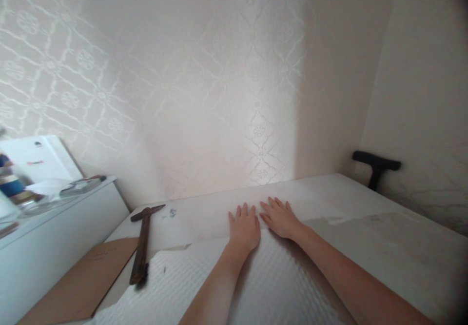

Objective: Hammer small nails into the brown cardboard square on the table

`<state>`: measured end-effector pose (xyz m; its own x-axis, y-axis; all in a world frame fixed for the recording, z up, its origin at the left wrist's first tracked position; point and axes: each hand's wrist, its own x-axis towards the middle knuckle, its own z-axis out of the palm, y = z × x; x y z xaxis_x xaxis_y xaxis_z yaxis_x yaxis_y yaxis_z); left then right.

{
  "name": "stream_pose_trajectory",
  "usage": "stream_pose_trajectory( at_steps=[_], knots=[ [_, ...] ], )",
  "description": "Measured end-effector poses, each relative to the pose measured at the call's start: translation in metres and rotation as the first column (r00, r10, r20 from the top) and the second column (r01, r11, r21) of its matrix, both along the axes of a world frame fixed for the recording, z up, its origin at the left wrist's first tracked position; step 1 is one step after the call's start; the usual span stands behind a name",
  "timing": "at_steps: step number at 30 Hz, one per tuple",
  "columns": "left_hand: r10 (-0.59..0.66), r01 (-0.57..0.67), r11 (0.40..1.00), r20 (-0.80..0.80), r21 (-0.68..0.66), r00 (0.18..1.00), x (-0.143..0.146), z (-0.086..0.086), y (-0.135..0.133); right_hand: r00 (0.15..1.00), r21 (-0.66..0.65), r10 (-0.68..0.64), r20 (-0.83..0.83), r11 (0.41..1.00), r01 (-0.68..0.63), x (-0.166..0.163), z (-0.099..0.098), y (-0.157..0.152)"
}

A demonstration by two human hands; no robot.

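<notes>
Okay, bare left hand (pixel 244 228): lies palm-down, fingers straight and slightly spread, grips nothing.
Bare right hand (pixel 281 218): same deal, flat with fingers fanned, holds nothing, sits just beside the left one, nearly thumb to thumb.
Dimpled white sheet (pixel 175 271): spreads out below the bare forearms (pixel 219 286), reaches up to about the palms.
Smooth white surface (pixel 208 217): sits under the fingers, runs back to the pale patterned wallpaper (pixel 219 95).
Wooden-handled hammer with dark metal head (pixel 144 242): lies off to the left, well apart from both hands.
Flat brown cardboard (pixel 84 276): rests just beside the hammer handle.
Black T-shaped handle (pixel 376 164): pokes up past the right edge.
</notes>
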<state>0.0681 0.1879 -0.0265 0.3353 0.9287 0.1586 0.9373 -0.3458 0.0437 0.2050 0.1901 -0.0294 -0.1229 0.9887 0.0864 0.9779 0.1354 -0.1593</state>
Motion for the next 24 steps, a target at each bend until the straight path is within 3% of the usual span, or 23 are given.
stream_pose_trajectory(
  at_steps=[24],
  knots=[
    [0.001, -0.001, 1.0, 0.001, -0.002, 1.0, -0.0003, -0.0013, 0.0006, 1.0, 0.004, 0.002, -0.003, 1.0, -0.002, -0.0003, 0.0009, -0.0003]
  ],
)
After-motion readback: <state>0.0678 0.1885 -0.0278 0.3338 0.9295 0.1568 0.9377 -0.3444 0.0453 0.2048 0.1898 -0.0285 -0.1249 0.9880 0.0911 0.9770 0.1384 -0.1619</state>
